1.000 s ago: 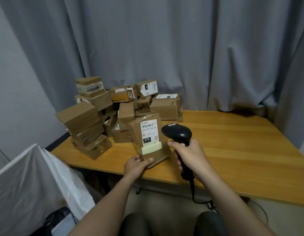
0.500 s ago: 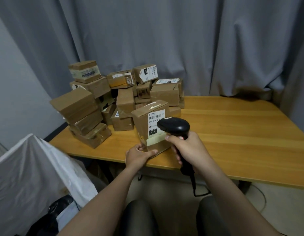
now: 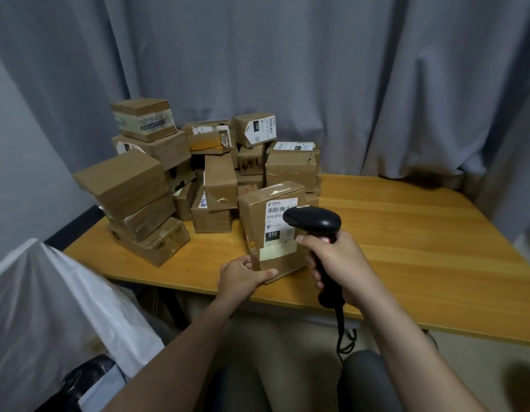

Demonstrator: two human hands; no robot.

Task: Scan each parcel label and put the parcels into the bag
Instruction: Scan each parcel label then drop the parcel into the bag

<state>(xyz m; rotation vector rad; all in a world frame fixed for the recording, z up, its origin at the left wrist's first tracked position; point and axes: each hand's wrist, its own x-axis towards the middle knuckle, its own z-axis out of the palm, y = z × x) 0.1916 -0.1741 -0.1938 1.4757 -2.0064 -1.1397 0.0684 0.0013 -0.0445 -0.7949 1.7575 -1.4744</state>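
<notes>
The parcel (image 3: 253,221) stands tipped back near the desk's (image 3: 406,251) front edge, its lower edge seemingly resting on the wood. Its white label (image 3: 277,217) faces the person, with the barcode along the top and a black "010" block lower down.

The left hand (image 3: 243,276) grasps the box's lower corner at about seven o'clock, thumb laid across the front face. The right hand (image 3: 339,263) is clenched round the handle of a black scanner (image 3: 312,223). The scanner's head sits at the label's three o'clock and covers part of the print; I cannot tell whether it touches.

The box looks like stiff taped cardboard, and probably light, since one hand steadies it by a corner. The glossy tape may be slick, so a hold across two opposite side faces, fingers off the label, should serve best for the lift.

A pile of parcels (image 3: 157,185) fills the desk from ten to twelve o'clock of the held one. The white bag (image 3: 50,307) gapes at eight o'clock, below the desk's left end. A grey curtain (image 3: 317,69) hangs behind at twelve, and the scanner's cable (image 3: 342,331) drops at five o'clock.
</notes>
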